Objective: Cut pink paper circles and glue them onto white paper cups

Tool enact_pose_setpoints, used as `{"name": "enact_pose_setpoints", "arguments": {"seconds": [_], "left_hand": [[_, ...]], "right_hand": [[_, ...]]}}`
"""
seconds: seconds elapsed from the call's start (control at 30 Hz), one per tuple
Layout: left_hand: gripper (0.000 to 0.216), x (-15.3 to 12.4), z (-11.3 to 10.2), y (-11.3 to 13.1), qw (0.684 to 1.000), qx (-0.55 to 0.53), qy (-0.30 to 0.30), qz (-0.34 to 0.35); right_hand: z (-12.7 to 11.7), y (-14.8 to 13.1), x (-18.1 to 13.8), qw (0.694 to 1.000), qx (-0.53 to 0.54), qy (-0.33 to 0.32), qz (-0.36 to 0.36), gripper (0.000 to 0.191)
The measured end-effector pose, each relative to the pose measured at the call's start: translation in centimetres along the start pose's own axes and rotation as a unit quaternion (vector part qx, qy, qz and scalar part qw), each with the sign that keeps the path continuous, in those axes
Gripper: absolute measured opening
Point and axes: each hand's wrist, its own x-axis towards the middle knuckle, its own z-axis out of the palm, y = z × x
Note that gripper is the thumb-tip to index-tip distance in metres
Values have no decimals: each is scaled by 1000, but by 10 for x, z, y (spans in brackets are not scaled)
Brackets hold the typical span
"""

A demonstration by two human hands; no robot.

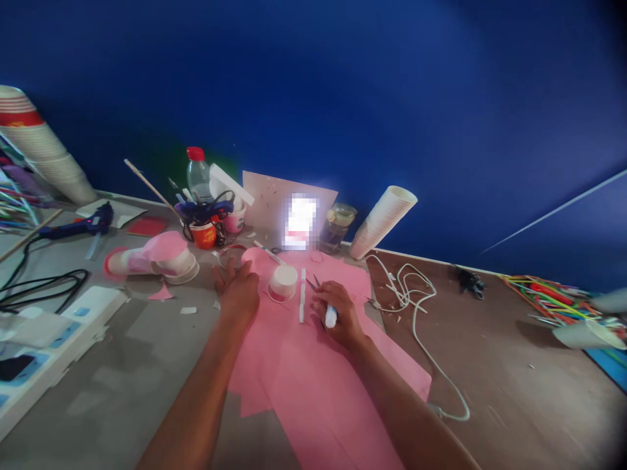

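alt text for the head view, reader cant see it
The right hand holds scissors over pink paper, while the left hand rests at the paper's edge. Between the hands are a white cup and a white strip; a tilted cup stack stands before a blue wall.

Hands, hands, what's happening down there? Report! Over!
Left hand: spread by left edge of pink paper. Right hand: gripping scissors. Between hands: white strip, white cup piece. Over!
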Motion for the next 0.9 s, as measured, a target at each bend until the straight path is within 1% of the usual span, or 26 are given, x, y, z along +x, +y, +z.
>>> {"name": "enact_pose_setpoints", "arguments": {"seconds": [0.13,0.23,0.37,0.47,0.6,0.73,0.8,0.9], "left_hand": [[33,0,-3,2,1000,7,-10,-11],[36,1,-4,4,1000,-10,-11,-16],[30,2,-1,5,999,-48,18,1],[28,1,-1,4,999,-47,20,4],[35,2,-1,4,999,-28,10,-16],[44,5,0,4,998,-45,10,-41],[46,7,0,5,996,-64,32,-47],[42,11,-4,6,985,-138,105,-20]], "right_hand": [[0,1,0,1000,-2,-2,4,16],[1,1,0,1000,-4,-4,4,16],[0,0,1,1000,-2,-5,0,17],[0,-1,1,1000,-3,2,-7,17],[0,0,0,1000,-3,2,-4,16],[0,1,0,1000,-4,-1,0,16],[1,1,-1,1000,-3,1,0,16],[1,1,-1,1000,-3,5,-1,17]]}}
